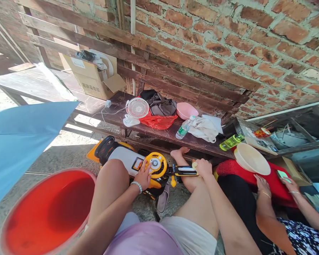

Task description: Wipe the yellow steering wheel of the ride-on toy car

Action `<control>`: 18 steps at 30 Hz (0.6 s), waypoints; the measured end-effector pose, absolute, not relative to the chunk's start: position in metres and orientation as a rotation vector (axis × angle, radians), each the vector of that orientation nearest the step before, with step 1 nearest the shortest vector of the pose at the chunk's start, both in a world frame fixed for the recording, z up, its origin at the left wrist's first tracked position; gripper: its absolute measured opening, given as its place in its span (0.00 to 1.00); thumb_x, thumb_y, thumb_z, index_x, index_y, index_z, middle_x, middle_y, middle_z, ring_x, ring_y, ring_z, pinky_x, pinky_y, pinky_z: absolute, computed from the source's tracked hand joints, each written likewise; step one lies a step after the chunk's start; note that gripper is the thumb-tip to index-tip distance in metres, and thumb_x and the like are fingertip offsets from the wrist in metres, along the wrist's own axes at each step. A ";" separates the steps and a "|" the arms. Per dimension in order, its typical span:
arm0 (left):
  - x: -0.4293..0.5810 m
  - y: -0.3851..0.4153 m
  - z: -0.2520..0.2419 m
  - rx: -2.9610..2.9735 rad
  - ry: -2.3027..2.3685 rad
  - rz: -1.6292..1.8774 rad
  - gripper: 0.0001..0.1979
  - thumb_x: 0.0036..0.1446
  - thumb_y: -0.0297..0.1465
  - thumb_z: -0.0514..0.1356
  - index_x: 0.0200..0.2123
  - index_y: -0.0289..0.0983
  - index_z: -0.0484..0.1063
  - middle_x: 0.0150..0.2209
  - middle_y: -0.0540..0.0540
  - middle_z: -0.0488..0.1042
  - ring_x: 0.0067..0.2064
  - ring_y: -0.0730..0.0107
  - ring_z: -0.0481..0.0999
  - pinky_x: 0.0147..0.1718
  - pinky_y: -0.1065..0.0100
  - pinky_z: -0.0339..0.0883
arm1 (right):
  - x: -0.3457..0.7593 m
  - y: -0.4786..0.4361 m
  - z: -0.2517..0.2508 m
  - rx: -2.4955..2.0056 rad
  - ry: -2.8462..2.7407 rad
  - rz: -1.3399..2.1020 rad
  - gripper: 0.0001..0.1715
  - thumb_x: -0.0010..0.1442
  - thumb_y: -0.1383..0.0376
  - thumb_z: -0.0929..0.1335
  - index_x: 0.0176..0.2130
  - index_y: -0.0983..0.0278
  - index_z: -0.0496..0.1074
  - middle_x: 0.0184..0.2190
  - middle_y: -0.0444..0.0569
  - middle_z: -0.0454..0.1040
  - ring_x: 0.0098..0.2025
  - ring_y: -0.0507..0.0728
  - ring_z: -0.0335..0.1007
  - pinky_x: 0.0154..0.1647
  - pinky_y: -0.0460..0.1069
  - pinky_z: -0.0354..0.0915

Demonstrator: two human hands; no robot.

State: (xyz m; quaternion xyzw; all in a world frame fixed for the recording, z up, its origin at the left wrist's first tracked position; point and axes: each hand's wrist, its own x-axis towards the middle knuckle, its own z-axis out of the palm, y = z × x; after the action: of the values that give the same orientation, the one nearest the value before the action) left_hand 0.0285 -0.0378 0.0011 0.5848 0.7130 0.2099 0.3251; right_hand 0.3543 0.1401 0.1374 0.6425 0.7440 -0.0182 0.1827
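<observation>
Left hand (143, 175) spread on toy steering wheel (156, 164), right hand (203, 168) curled on bar (185, 171) (red basin (50, 171) beside)

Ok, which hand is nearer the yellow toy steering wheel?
Left. The left hand is on the yellow steering wheel, fingers against its rim. The right hand is apart from it, farther off to the wheel's right.
</observation>
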 end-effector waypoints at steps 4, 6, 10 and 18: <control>0.029 -0.037 -0.002 1.520 1.868 0.585 0.38 0.67 0.37 0.57 0.77 0.36 0.55 0.81 0.35 0.36 0.78 0.39 0.54 0.72 0.45 0.57 | 0.320 0.122 0.124 1.858 2.183 -0.131 0.20 0.68 0.66 0.65 0.52 0.60 0.83 0.50 0.60 0.80 0.54 0.65 0.76 0.55 0.54 0.65; 0.029 -0.036 -0.004 1.516 1.865 0.606 0.38 0.66 0.37 0.57 0.77 0.35 0.56 0.81 0.35 0.36 0.78 0.39 0.53 0.72 0.44 0.56 | 0.301 0.112 0.114 1.840 2.276 -0.223 0.19 0.66 0.65 0.67 0.52 0.59 0.83 0.50 0.57 0.80 0.53 0.64 0.76 0.55 0.53 0.65; 0.028 -0.035 -0.005 1.516 1.866 0.621 0.39 0.65 0.35 0.56 0.77 0.34 0.54 0.81 0.33 0.36 0.78 0.37 0.53 0.72 0.41 0.56 | 0.279 0.090 0.091 2.011 2.459 -0.513 0.22 0.58 0.68 0.69 0.50 0.57 0.83 0.52 0.51 0.81 0.55 0.62 0.76 0.58 0.51 0.67; 0.026 -0.036 0.003 1.505 1.846 0.555 0.40 0.67 0.38 0.56 0.78 0.36 0.52 0.81 0.34 0.31 0.77 0.34 0.55 0.66 0.44 0.65 | 0.299 0.037 0.067 2.274 2.512 -1.229 0.25 0.46 0.68 0.66 0.44 0.60 0.81 0.49 0.51 0.83 0.53 0.60 0.79 0.61 0.54 0.71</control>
State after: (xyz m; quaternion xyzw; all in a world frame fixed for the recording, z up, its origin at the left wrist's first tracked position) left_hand 0.0262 -0.0358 0.0033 0.5785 0.7096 0.2132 0.3411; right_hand 0.2992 0.0373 0.0667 0.6141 0.6783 -0.3319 -0.2294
